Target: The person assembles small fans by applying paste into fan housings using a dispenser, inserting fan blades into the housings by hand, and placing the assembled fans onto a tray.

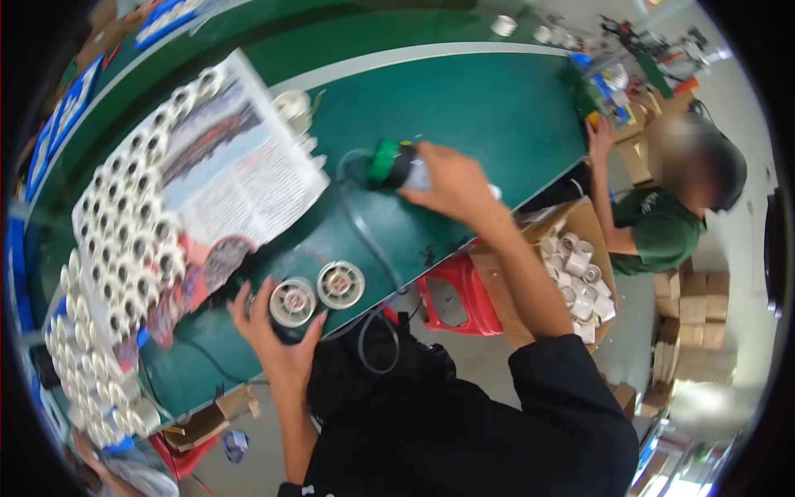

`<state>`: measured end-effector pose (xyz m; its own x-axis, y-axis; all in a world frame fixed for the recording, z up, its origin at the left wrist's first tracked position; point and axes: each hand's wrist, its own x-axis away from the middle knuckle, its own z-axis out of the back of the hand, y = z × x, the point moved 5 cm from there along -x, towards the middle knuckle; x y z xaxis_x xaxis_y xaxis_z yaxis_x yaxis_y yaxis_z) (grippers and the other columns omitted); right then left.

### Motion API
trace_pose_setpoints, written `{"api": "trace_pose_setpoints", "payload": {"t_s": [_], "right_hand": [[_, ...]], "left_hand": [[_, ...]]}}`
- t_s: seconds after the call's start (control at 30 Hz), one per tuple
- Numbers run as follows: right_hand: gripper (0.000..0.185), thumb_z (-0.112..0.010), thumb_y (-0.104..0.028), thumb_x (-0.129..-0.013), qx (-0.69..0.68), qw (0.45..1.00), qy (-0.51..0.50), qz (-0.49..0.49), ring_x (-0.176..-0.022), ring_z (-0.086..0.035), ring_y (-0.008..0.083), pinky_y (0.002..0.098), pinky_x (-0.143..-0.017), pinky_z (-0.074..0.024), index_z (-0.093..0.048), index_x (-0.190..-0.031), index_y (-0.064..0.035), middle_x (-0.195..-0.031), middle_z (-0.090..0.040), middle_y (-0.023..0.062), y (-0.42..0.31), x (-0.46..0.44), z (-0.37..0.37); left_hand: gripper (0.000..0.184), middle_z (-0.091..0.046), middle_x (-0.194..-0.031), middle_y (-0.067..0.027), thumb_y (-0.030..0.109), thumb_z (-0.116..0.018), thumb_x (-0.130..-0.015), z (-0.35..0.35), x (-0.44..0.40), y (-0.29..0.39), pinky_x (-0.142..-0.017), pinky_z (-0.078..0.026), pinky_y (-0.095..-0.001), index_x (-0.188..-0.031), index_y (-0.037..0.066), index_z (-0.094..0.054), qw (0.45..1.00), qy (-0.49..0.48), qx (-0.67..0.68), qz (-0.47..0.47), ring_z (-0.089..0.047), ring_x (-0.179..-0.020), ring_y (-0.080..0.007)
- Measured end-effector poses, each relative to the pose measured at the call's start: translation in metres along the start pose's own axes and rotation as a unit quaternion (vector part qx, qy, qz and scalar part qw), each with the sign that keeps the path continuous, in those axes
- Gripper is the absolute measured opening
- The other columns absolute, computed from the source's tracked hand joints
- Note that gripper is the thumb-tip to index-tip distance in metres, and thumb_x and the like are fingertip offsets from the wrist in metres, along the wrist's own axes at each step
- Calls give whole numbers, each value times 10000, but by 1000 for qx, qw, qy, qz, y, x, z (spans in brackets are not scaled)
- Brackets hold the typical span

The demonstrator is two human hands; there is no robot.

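My left hand (279,335) is near the front edge of the green bench. Its thumb and fingers curve around a white round part (292,302) with a coppery centre. A second white round part (340,285) of the same kind lies just right of it. My right hand (454,184) grips a cylindrical tool (387,165) with a green end and a black band, held tilted over the bench. A grey cord (362,222) runs near the tool toward the bench's front edge. The tool's far end is blurred.
Many white ring-shaped parts (122,236) stand in rows on the left, partly under a printed sheet (240,149). A carton of white parts (585,282) and a red stool (460,294) are below the bench edge. A co-worker (662,224) is at the right.
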<state>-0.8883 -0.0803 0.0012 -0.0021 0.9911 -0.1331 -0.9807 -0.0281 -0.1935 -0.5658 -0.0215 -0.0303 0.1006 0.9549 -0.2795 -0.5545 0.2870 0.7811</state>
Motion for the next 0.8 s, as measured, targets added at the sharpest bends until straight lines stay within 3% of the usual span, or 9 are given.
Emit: {"api": "trace_pose_setpoints", "payload": {"t_s": [0.1,0.23,0.37,0.5,0.57,0.63,0.67,0.73,0.8], "right_hand": [[649,-804,-314,-698,-105,994,22,-22,-901,-658,415,443,-771,-545,-536,-1223,-42,-986,-669,224,-5,-3,26],[650,-810,-171,-746,-221,965,142,-22,-920,-660,234,364,-823,-530,-489,-1286,-7,-1080,-646,129,10,6,73],[644,-697,-378,-809,-546,812,153,139,-913,-636,316,427,-816,-533,-486,-1241,51,-1025,-614,214,-23,-5,109],[810,-709,-494,-710,-730,657,172,84,-1090,-475,308,548,-1001,-400,-464,-1259,48,-1109,-472,127,-47,-15,106],[926,-742,-565,-669,-785,600,117,98,-1055,-473,296,516,-962,-400,-425,-1323,10,-1075,-475,110,-61,-22,96],[912,-835,-521,-557,-862,487,-12,140,-1035,-471,290,607,-1155,-274,-476,-1233,-25,-1026,-450,95,-98,-20,82],[930,-826,-550,-566,-866,468,-72,158,-985,-464,255,543,-1103,-337,-472,-1236,-11,-1009,-452,80,-117,-16,75],[930,-825,-557,-576,-834,539,-31,109,-948,-449,234,465,-985,-364,-473,-1244,-14,-1005,-457,77,-128,-14,60],[1013,-720,-713,-632,-805,557,-72,193,-981,-477,257,466,-855,-411,-435,-1332,-39,-1057,-497,99,-148,-16,53]], "left_hand": [[670,-587,-1245,-84,211,-853,-660,3,-6,2,-1159,-153,-571,-1252,73,-573,1000,-15,-10,-21,-393,-1320,-328],[679,-637,-1198,-61,257,-838,-686,4,-7,-1,-1146,-133,-618,-1292,103,-573,997,-55,-12,-50,-414,-1310,-314],[746,-624,-1182,-78,313,-833,-692,3,-7,-3,-1139,-129,-636,-1345,108,-535,995,-77,-3,-60,-396,-1321,-314],[750,-614,-1221,-71,315,-826,-703,2,-4,-6,-1129,-138,-660,-1355,103,-523,996,-57,11,-71,-390,-1325,-316],[728,-616,-1221,-65,305,-828,-699,3,-4,-6,-1126,-145,-668,-1335,103,-537,996,-50,10,-74,-392,-1323,-309],[683,-629,-1197,-46,293,-829,-695,2,-3,-7,-1122,-144,-679,-1295,108,-559,997,-29,12,-76,-405,-1316,-302],[683,-629,-1197,-46,293,-829,-695,0,-2,-8,-1122,-144,-679,-1295,108,-559,997,-27,14,-66,-405,-1316,-302],[654,-642,-1184,-22,294,-849,-677,-1,-2,-8,-1136,-133,-656,-1261,143,-596,998,-11,15,-65,-422,-1316,-292],[622,-651,-1165,-20,302,-841,-687,-2,-2,-12,-1135,-130,-662,-1239,143,-603,998,1,29,-58,-419,-1319,-291]]}}
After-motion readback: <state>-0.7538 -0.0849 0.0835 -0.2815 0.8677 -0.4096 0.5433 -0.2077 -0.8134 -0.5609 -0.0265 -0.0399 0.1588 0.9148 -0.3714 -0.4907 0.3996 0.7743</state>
